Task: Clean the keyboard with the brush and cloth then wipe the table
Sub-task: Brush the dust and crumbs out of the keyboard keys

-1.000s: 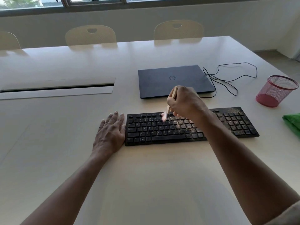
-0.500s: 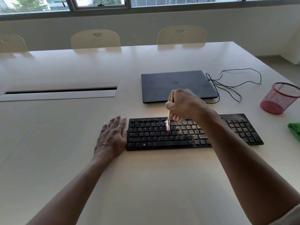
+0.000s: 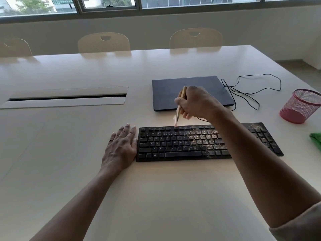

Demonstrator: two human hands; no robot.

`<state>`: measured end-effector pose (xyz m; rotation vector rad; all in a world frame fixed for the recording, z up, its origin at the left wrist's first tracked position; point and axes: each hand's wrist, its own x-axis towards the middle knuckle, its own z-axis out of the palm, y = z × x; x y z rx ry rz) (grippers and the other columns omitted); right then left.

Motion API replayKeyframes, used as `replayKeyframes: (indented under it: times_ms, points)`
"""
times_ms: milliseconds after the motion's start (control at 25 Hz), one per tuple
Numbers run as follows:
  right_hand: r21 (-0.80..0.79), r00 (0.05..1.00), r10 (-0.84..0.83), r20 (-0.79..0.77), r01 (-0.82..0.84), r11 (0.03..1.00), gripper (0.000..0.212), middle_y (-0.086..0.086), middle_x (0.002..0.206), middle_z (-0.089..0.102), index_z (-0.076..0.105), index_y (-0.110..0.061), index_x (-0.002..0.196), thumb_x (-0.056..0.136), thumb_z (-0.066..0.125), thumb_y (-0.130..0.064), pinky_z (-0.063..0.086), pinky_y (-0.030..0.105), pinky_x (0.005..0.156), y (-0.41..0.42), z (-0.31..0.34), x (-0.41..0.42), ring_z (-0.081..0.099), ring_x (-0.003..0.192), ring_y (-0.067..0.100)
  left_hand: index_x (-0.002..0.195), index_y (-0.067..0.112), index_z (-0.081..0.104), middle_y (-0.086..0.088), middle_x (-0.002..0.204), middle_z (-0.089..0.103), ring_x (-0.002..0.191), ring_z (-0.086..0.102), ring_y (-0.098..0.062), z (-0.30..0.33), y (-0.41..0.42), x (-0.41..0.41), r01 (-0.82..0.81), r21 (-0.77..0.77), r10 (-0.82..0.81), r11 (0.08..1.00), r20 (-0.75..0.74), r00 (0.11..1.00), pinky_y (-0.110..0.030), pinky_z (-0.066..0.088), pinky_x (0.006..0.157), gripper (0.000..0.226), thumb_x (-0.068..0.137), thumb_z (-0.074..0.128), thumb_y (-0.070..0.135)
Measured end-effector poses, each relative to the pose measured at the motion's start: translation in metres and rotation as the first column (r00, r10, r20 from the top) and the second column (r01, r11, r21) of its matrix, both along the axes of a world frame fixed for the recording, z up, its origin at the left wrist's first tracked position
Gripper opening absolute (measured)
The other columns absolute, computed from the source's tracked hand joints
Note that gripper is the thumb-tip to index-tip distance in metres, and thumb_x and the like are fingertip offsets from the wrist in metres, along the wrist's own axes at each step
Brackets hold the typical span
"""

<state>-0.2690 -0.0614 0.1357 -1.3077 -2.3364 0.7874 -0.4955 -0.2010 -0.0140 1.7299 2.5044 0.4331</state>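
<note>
Brushing is the step in hand: the brush (image 3: 180,101) is pinched in the curled fingers of the right hand (image 3: 196,101), its bristles at the keyboard's (image 3: 182,145) top row; the left hand (image 3: 121,146) lies flat, fingers straight, against the keyboard's left end. Grit is seen thickest on the right half; short strokes should be drawn row by row toward one edge; the board should be kept braced. The cloth (image 3: 316,139) waits at the table's (image 3: 156,197) right edge.

Three pale chairs (image 3: 103,42) beneath daylit windows (image 3: 107,2), plain cream wall (image 3: 260,28).
</note>
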Motion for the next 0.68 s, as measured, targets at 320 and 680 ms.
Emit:
replayKeyframes:
  times_ms: [320,680]
  points:
    - [-0.232,0.99,0.11,0.083,-0.089,0.969,0.028,0.013,0.073,0.076,0.07,-0.009,0.083,0.103,0.06,-0.026,0.059,0.026,0.055,-0.005,0.001,-0.005,0.073,0.058,0.019,0.159,0.031,0.022,0.006,0.167,0.011,0.154,0.006,-0.009,0.002,-0.001,0.001,0.0,-0.007,0.0,1.0,-0.005,1.0,-0.032,0.004,0.125,0.055,0.105,0.03,0.039]
    - [-0.301,0.997,0.061,0.038,-0.047,0.953,0.024,0.007,0.071,0.073,0.069,-0.012,0.087,0.106,0.055,-0.018,0.054,0.02,0.047,-0.011,-0.005,-0.009,0.068,0.05,0.011,0.159,0.031,0.021,0.006,0.167,0.011,0.154,0.006,-0.01,0.002,-0.001,0.001,-0.002,-0.014,0.002,1.0,-0.004,1.0,-0.031,0.003,0.125,0.055,0.105,0.029,0.039]
